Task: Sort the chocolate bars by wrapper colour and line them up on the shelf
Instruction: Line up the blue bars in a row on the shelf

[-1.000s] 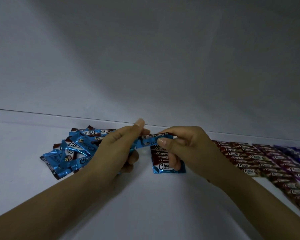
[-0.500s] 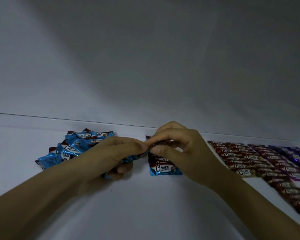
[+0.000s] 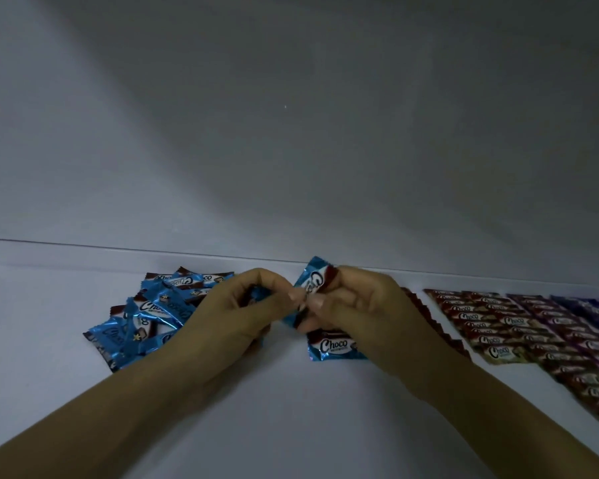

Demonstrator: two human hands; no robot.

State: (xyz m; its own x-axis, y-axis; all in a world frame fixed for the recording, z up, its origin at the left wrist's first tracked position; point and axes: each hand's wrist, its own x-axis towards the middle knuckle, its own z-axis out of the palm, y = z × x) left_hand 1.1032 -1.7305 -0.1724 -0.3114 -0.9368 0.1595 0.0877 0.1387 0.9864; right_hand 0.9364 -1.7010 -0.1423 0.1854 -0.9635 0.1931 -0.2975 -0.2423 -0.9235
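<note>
Here left hand (image 3: 236, 316) and right hand (image 3: 363, 312) seemingly pinch blue bar (image 3: 312, 279).

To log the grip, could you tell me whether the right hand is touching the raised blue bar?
Touching: the head view shows the right hand pinching the raised blue bar between thumb and fingers.

1. 1 view only: a wide-angle camera on the person's head, facing forward and down at the white shelf (image 3: 291, 420).
2. It is near: both forearms (image 3: 118, 426) run up from the bottom corners, with the left hand (image 3: 229, 316) and right hand (image 3: 360, 312) meeting just below centre.
3. The upper half takes in the shelf's plain back wall (image 3: 291, 133).
</note>
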